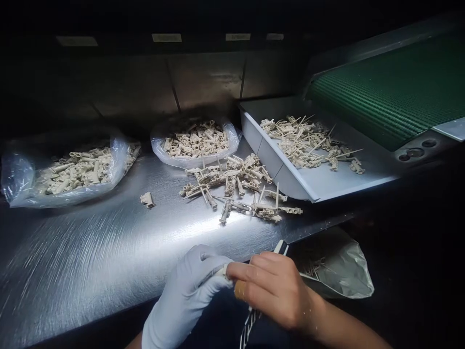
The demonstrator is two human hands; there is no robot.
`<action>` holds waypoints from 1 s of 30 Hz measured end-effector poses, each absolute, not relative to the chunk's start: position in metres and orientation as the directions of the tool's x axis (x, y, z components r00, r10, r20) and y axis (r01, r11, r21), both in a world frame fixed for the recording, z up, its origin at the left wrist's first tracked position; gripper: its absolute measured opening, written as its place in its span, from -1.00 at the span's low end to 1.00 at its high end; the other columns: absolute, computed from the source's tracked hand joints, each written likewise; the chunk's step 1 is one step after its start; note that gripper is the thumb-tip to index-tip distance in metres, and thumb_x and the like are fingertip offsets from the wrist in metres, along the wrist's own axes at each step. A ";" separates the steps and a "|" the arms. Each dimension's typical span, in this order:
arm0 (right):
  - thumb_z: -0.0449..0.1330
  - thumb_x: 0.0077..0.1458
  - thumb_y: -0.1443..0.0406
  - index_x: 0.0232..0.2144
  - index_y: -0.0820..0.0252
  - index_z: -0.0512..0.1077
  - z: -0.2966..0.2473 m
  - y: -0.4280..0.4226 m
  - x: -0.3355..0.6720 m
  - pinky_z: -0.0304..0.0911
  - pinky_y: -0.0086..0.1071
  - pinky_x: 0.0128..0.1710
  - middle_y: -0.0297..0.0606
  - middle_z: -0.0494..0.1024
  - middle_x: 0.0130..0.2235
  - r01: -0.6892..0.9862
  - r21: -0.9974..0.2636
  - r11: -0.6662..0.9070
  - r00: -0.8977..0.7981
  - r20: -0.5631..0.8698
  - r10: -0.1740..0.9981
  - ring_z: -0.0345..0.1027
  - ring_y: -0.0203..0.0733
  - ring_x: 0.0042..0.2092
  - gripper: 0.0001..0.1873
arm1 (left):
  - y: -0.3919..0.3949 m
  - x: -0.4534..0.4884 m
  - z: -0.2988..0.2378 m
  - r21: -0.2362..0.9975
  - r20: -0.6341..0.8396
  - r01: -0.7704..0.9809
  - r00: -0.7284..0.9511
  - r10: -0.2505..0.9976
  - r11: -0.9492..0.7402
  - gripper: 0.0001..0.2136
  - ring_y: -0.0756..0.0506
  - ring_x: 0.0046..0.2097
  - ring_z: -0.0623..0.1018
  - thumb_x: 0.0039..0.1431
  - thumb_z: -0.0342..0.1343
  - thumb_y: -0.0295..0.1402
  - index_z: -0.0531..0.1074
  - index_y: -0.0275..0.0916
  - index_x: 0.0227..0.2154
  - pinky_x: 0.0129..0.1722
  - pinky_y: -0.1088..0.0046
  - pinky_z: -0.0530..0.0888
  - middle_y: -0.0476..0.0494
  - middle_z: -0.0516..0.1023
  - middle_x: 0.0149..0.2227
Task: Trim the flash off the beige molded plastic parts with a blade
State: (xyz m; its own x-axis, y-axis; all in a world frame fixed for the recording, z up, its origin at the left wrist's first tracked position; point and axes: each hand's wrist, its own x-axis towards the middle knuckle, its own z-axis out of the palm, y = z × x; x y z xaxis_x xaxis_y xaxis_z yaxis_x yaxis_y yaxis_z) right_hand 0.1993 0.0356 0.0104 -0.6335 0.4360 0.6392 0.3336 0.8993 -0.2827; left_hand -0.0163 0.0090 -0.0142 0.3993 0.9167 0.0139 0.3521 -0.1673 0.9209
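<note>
My left hand (192,286), in a white glove, pinches a small beige plastic part (224,271), mostly hidden by the fingers. Against that part rest the fingertips of my bare right hand (272,286), with a tan wrap around one digit. My right hand is closed around a slim tool (281,247); its white-and-black end sticks out above the knuckles and a slotted length shows below the palm. The tool's kind cannot be made out. Just beyond both hands, a loose pile of beige plastic parts (236,179), several with thin sprues, lies on the metal table (145,257).
Two clear plastic bags (78,196) of beige parts stand at the left and middle back. A single part (147,199) lies between them. A grey tray (279,169) of sprued parts sits under a green conveyor belt (381,97). Below the table edge hangs a bag (345,271) with thin scraps.
</note>
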 end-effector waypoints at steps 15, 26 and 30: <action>0.19 0.41 0.35 -0.15 0.17 0.56 -0.031 0.027 0.188 0.38 -0.49 -0.31 -0.26 0.64 -0.33 0.243 -0.800 0.549 -0.423 0.422 0.802 0.56 -0.26 -0.35 -0.87 | 0.030 -0.061 -0.024 0.826 0.080 0.533 -0.432 0.898 0.182 -0.35 -0.19 -0.32 0.52 0.23 0.21 0.03 0.32 -0.14 0.30 -0.10 0.08 0.52 -0.24 0.54 -0.04; 0.36 0.25 0.10 -0.32 0.13 0.54 -0.035 0.013 0.166 0.22 -0.50 -0.47 -0.37 0.50 -0.43 0.074 -0.979 0.189 -0.181 0.173 0.968 0.31 -0.33 -0.47 -0.77 | 0.003 0.006 -0.030 0.837 -0.338 -0.374 0.222 0.915 0.400 -0.52 0.06 -0.52 0.43 0.14 0.40 -0.16 0.49 -0.14 0.10 -0.41 0.48 0.44 -0.07 0.59 -0.23; 0.28 0.31 0.01 -0.12 0.08 0.46 -0.031 0.009 0.174 0.29 -0.51 -0.45 -0.36 0.53 -0.35 0.010 -0.993 0.114 -0.193 0.110 0.975 0.40 -0.29 -0.40 -0.70 | 0.006 0.014 -0.025 0.853 -0.235 -0.432 0.181 0.955 0.292 -0.77 0.01 -0.40 0.47 0.23 0.34 -0.17 0.54 -0.24 -0.38 -0.33 0.51 0.44 0.00 0.51 -0.39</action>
State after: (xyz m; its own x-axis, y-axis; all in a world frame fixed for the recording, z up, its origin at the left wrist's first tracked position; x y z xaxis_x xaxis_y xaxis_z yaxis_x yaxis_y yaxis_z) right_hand 0.1739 0.0090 -0.0310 -0.1928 0.9750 0.1100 0.0104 0.1142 -0.9934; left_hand 0.0143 0.0060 -0.0246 0.1813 0.9550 -0.2348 -0.4325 0.2918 0.8531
